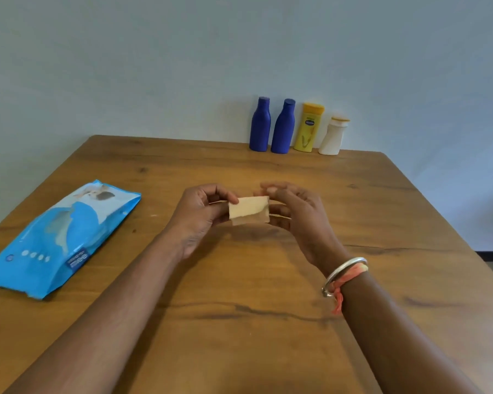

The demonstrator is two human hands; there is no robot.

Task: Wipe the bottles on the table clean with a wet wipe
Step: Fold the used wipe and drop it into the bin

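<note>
Wipe (248, 209): looked limp, light, probably damp, so best pinched at the edges, not the middle. Pale cream, folded to a small rectangle, held above mid-table (268, 351) between both hands. Left hand (200, 214) pinched its left edge, thumb on top; right hand (292, 211) gripped the right side, fingers curled behind. Four bottles (283, 126) stood untouched along the far edge, likely light and slick. Blue pack (60, 237) lay off left.

Four bottles stand in a row beyond the hands: two blue bottles (260, 125) (283, 127), one yellow bottle (308, 127) and one white bottle (333, 136), with one folded wipe (248, 209) between the hands and one blue wipe pack (66, 237) off to their left.
</note>
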